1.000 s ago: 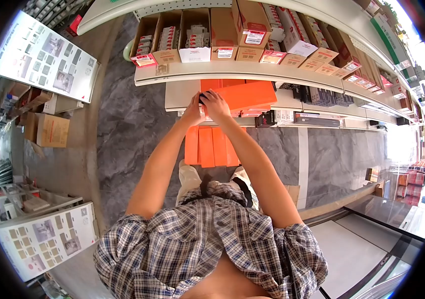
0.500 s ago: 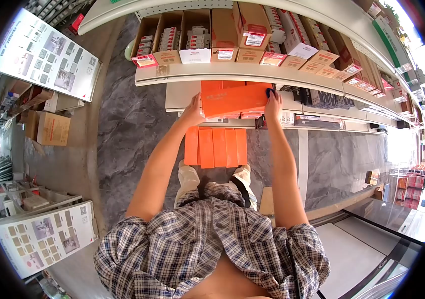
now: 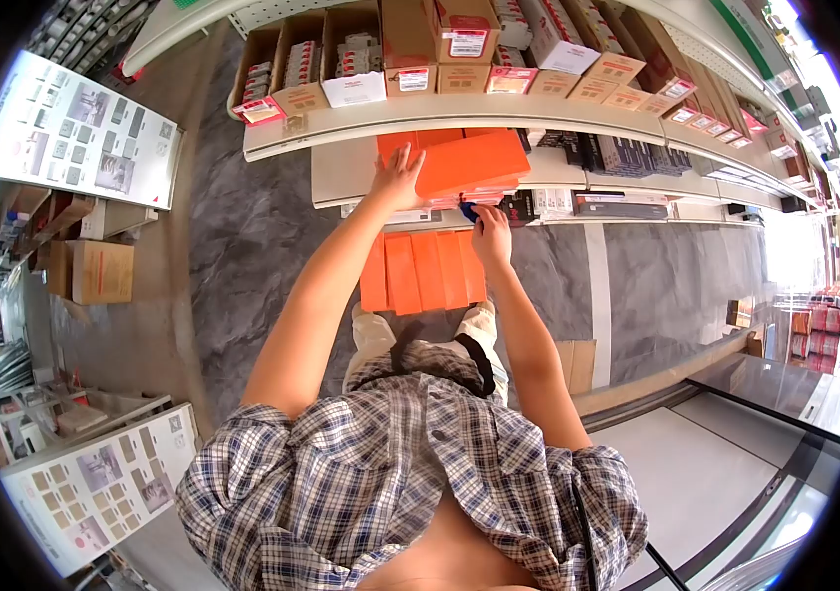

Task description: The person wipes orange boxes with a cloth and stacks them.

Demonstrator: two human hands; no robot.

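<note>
A long orange box [image 3: 476, 161] lies tilted at the front of the lower shelf, under the overhanging shelf board. My left hand [image 3: 399, 179] rests against its left end, fingers stretched and spread. Below the box's front edge, my right hand [image 3: 491, 236] pinches a small dark blue cloth [image 3: 468, 210], apart from the box. Behind the tilted box, more orange packaging [image 3: 420, 138] shows on the shelf, partly hidden. On the floor by my feet stands a row of several orange boxes [image 3: 422, 272].
The upper shelf [image 3: 361, 116] juts out above my hands and carries open cartons [image 3: 353, 89] of small packaged parts. Dark boxes [image 3: 627, 156] fill the lower shelf to the right. Display boards [image 3: 75, 128] stand at left, a glass-topped counter [image 3: 705, 453] at lower right.
My right hand has left the box's right end and come down and left with the blue cloth. The box now sits farther back, tilted. My left hand has stayed at its left end.
</note>
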